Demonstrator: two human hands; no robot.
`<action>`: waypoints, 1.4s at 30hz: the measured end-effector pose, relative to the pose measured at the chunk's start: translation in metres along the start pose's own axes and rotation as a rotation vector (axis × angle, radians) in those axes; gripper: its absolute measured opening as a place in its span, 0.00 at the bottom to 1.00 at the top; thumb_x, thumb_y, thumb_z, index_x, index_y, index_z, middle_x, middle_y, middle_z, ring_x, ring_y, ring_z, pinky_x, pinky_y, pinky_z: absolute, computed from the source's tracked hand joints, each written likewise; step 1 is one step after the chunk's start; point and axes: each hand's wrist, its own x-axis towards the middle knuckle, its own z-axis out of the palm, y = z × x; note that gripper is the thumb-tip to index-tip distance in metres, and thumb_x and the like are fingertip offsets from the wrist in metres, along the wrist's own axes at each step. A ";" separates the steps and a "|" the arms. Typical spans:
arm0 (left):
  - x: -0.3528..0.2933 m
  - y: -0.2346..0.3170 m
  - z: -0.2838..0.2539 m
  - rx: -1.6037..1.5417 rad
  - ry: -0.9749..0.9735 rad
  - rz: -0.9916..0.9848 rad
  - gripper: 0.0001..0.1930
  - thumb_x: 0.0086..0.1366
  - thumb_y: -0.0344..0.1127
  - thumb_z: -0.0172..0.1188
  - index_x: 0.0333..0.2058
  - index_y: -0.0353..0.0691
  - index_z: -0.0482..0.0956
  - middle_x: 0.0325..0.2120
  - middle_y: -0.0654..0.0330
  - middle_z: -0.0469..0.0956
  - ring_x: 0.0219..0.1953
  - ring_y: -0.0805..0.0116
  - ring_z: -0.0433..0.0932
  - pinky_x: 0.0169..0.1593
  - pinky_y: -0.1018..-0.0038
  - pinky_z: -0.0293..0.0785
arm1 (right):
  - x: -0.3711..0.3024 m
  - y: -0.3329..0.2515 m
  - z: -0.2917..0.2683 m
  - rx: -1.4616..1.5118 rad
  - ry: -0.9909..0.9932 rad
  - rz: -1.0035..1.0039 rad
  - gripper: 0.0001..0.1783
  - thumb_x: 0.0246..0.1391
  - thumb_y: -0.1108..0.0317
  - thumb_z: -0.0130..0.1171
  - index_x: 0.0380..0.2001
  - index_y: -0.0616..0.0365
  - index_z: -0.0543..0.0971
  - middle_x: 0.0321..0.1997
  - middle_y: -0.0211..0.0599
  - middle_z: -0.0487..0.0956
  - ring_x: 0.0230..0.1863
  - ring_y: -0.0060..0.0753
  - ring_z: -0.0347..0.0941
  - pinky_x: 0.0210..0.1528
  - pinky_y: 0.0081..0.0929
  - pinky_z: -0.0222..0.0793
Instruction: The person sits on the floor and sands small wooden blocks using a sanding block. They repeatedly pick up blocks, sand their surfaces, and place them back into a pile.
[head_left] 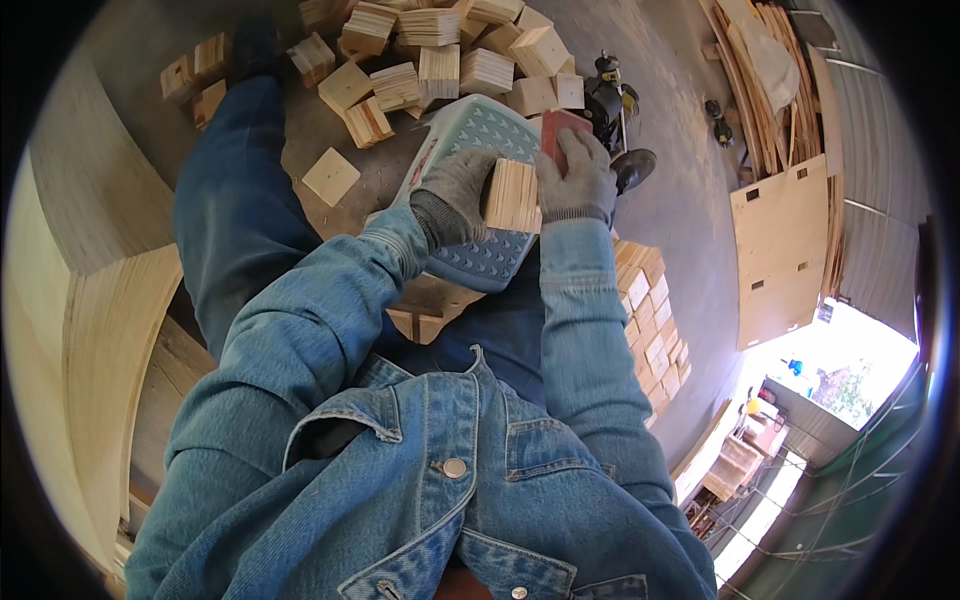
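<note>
My left hand (458, 192), in a grey work glove, grips a small layered plywood block (513, 196) from its left side. My right hand (582, 178), gloved alike, is closed on a flat red rectangular block (563, 126) beside the plywood's upper right edge. Whether the red block touches the plywood is hidden by my fingers. Both hands are over a blue-grey plastic stool (470, 262) with a patterned top, in front of my lap.
Loose plywood blocks (430, 75) heap up beyond the stool; one square piece (331, 177) lies alone. Stacked blocks (652, 325) stand by my right leg. A black-and-yellow power tool (612, 100) sits right of the stool. Wooden sheets (785, 240) lean at the right; curved panels (115, 330) rise at left.
</note>
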 end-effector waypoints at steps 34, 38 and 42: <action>-0.004 -0.001 -0.002 -0.055 0.016 0.004 0.55 0.37 0.46 0.86 0.66 0.44 0.69 0.61 0.47 0.74 0.65 0.45 0.73 0.71 0.58 0.69 | -0.030 -0.011 0.000 0.059 0.045 0.043 0.28 0.54 0.51 0.71 0.60 0.38 0.84 0.72 0.35 0.74 0.60 0.58 0.76 0.62 0.52 0.73; -0.006 0.000 -0.007 -0.046 0.082 0.101 0.52 0.41 0.48 0.85 0.65 0.41 0.69 0.59 0.45 0.75 0.63 0.43 0.75 0.70 0.56 0.70 | -0.099 -0.022 -0.027 0.075 0.048 -0.048 0.30 0.50 0.55 0.74 0.58 0.43 0.84 0.70 0.38 0.74 0.59 0.57 0.75 0.62 0.52 0.72; -0.006 0.000 -0.005 -0.007 0.040 0.023 0.57 0.37 0.49 0.85 0.67 0.40 0.67 0.62 0.43 0.72 0.67 0.43 0.71 0.73 0.56 0.67 | -0.146 -0.024 -0.034 0.127 0.044 -0.091 0.30 0.47 0.59 0.76 0.56 0.45 0.85 0.68 0.40 0.75 0.59 0.55 0.75 0.63 0.51 0.71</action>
